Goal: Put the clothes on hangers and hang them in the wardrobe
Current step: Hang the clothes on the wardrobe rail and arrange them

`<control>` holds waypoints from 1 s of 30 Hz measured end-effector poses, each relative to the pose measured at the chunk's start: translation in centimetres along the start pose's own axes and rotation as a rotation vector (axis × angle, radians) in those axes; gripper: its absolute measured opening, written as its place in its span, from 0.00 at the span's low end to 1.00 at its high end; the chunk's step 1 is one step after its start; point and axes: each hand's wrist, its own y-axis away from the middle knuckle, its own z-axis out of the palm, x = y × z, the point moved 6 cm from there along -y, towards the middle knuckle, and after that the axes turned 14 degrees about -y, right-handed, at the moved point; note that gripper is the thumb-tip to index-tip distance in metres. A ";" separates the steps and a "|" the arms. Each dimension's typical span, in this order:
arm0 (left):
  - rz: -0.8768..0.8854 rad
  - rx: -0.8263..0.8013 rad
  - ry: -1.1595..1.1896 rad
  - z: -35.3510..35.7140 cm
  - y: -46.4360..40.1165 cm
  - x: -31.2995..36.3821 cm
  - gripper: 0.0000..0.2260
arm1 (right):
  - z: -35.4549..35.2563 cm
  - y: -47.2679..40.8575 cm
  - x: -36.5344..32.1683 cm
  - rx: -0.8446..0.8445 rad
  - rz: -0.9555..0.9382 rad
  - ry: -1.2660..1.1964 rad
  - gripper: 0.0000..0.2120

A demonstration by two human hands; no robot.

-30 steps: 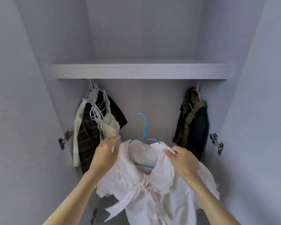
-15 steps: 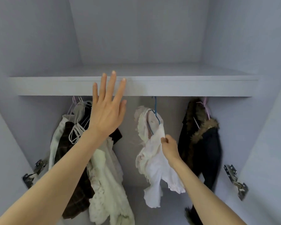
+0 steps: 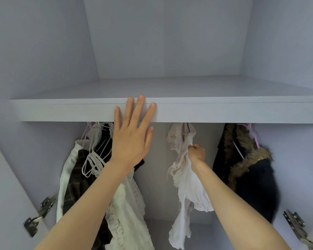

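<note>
Blouse: pale pink-and-white frilled cotton blouse (image 3: 185, 170) hangs mid-wardrobe under the shelf, bunched and twisted along its hanger, between the left cluster of clothes and the dark coat
Right hand: right hand (image 3: 197, 153) pinches the blouse fabric just below the collar, fingers curled tight round the cloth; if it tugs downward, the garment could slide off or drag the hook free
Left hand: left hand (image 3: 132, 134) is spread flat, fingers straight, fingertips against the front edge of the pale grey wardrobe shelf (image 3: 224, 110); it holds nothing, so it gives the blouse no support
Hanger: thin blue wire hanger (image 3: 187, 127) shows only as a sliver at the neck; whether the hook is fully seated on the rail cannot be told, since the shelf hides the rail
Slip risk: the blouse looks lopsided, so one shoulder may drop off on release
Neighbours: white strappy tops and a dark plaid garment (image 3: 90, 159) at left, black fur-trimmed coat (image 3: 249, 170) at right, both apart from the blouse; a swing could snag the loose straps
</note>
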 end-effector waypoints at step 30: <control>-0.199 -0.403 0.054 1.4 13.0 0.6 0.25 | -3.5 8.3 0.0 -0.248 -0.773 0.864 0.20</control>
